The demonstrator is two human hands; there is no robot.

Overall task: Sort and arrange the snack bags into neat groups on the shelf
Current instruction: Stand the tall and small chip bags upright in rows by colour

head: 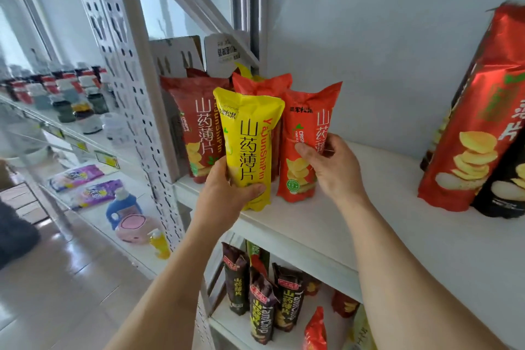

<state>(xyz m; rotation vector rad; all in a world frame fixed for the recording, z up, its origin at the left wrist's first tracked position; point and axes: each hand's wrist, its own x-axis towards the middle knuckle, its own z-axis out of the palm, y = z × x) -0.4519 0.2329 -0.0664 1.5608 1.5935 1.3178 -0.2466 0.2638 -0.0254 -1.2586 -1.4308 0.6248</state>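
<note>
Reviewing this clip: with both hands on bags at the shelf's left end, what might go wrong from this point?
1. The left hand grips the yellow bag at the shelf front edge; released there, it might tip off.
2. The right hand holds an orange-red bag standing against its neighbours; pulling it could topple them.
3. The large red bag at right leans tilted and might slide.

Both forearms bare right up to the frame edge, no sleeve showing on either; left hand (pixel 227 196) and right hand (pixel 331 167) bare too (no gloves); no rings, watch or wristband showing; fingernails short and unpainted where they show, e.g. on the left thumb; no markings.
</note>
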